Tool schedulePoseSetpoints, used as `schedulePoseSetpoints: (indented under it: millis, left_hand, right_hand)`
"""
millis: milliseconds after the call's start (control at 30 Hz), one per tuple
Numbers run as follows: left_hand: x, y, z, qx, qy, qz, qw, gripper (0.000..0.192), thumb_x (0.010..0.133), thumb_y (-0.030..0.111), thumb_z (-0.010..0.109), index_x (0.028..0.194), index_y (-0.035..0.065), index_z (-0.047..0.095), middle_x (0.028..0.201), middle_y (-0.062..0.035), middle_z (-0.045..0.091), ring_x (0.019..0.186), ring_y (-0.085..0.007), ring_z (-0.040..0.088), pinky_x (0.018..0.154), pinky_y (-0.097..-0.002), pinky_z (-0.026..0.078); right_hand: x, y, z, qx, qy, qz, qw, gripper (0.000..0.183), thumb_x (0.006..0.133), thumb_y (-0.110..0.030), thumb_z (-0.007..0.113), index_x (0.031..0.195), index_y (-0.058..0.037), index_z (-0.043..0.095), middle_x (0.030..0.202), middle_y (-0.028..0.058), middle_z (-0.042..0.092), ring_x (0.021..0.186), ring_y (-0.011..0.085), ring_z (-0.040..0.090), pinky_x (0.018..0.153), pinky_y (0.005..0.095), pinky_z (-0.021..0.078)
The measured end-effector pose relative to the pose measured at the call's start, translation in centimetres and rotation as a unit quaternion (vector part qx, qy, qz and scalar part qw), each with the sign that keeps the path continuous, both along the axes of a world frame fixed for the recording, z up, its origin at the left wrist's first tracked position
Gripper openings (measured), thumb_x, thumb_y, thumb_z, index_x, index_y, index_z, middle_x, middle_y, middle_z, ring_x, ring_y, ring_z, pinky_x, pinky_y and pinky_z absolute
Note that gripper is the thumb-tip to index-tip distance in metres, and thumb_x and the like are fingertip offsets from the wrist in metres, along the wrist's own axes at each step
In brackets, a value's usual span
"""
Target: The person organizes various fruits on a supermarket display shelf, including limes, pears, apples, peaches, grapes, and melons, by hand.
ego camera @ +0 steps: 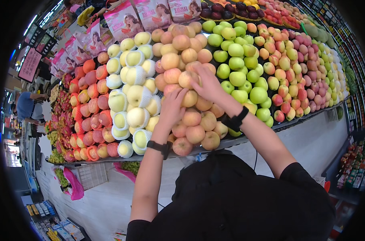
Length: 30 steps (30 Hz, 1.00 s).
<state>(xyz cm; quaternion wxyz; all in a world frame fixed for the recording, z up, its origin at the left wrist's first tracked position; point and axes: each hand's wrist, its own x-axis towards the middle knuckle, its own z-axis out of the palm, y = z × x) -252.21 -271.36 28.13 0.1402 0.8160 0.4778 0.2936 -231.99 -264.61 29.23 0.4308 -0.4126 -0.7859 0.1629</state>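
A heaped pile of pinkish-yellow apples (195,134) lies before me on the sloping display. My left hand (172,105) is on the near half of the pile, its fingers and thumb curled around the side of one apple (190,99). Slightly farther up, my right hand (209,82) reaches in from the right, with its fingertips on a paler apple (186,79). The palm sides of both hands are hidden. Each wrist wears a black band, the left band (159,148) and the right band (236,118).
Pale fruit in white foam nets (136,95) borders the pile on the left, beyond it red apples in nets (93,105). Green apples (237,77) adjoin on the right. Printed gift bags (123,21) stand behind. The display's front edge (230,142) runs before me. A person (27,105) stands far left.
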Motion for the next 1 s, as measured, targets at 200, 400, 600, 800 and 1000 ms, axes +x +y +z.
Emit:
schedulePoseSetpoints:
  millis: [200, 400, 600, 800, 1000]
  left_hand:
    - [-0.8, 1.6, 0.3, -0.024, 0.011, -0.047, 0.999, 0.074, 0.066, 0.003, 0.075, 0.137, 0.0075, 0.055, 0.131, -0.0162, 0.058, 0.123, -0.0385, 0.055, 0.107, -0.0460, 0.046]
    - [-1.3, 1.9, 1.2, -0.016, 0.025, -0.095, 0.995, 0.073, 0.065, 0.006, 0.077, 0.135, 0.0092, 0.057, 0.128, -0.0151, 0.058, 0.122, -0.0374, 0.056, 0.106, -0.0462, 0.046]
    - [-1.2, 1.0, 1.6, -0.031, 0.012, -0.088, 0.996, 0.071, 0.067, 0.005, 0.076, 0.135, 0.0102, 0.057, 0.129, -0.0157, 0.058, 0.121, -0.0382, 0.056, 0.104, -0.0465, 0.047]
    - [-0.9, 1.1, 1.8, -0.051, -0.007, -0.094, 0.994, 0.071, 0.070, 0.006, 0.079, 0.136, 0.0076, 0.055, 0.135, -0.0167, 0.056, 0.126, -0.0389, 0.053, 0.109, -0.0462, 0.045]
    - [-1.1, 0.9, 0.4, -0.074, 0.003, -0.046, 0.996, 0.072, 0.072, 0.010, 0.081, 0.139, 0.0073, 0.055, 0.136, -0.0175, 0.058, 0.126, -0.0394, 0.054, 0.107, -0.0458, 0.046]
  right_hand:
    - [-0.3, 3.0, 0.7, -0.097, -0.175, 0.128, 0.971, 0.070, 0.078, -0.009, 0.073, 0.144, -0.0109, 0.050, 0.127, 0.0228, 0.055, 0.120, 0.0444, 0.052, 0.105, 0.0483, 0.0440]
    - [0.4, 3.3, 1.0, -0.012, -0.286, 0.141, 0.948, 0.074, 0.077, -0.010, 0.076, 0.146, -0.0137, 0.048, 0.128, 0.0213, 0.055, 0.119, 0.0427, 0.052, 0.105, 0.0475, 0.0439]
    - [1.0, 4.1, 2.8, -0.225, -0.172, 0.219, 0.934, 0.073, 0.077, -0.012, 0.074, 0.145, -0.0088, 0.048, 0.133, 0.0180, 0.055, 0.128, 0.0358, 0.052, 0.108, 0.0438, 0.0436]
    - [1.6, 6.8, 0.5, -0.306, -0.042, 0.232, 0.922, 0.062, 0.084, -0.024, 0.068, 0.142, -0.0062, 0.052, 0.121, 0.0142, 0.063, 0.113, 0.0275, 0.060, 0.096, 0.0390, 0.0490]
    - [0.7, 6.7, 3.2, -0.481, -0.067, 0.238, 0.841, 0.059, 0.085, -0.033, 0.072, 0.135, -0.0071, 0.056, 0.119, 0.0119, 0.064, 0.118, 0.0247, 0.060, 0.100, 0.0374, 0.0486]
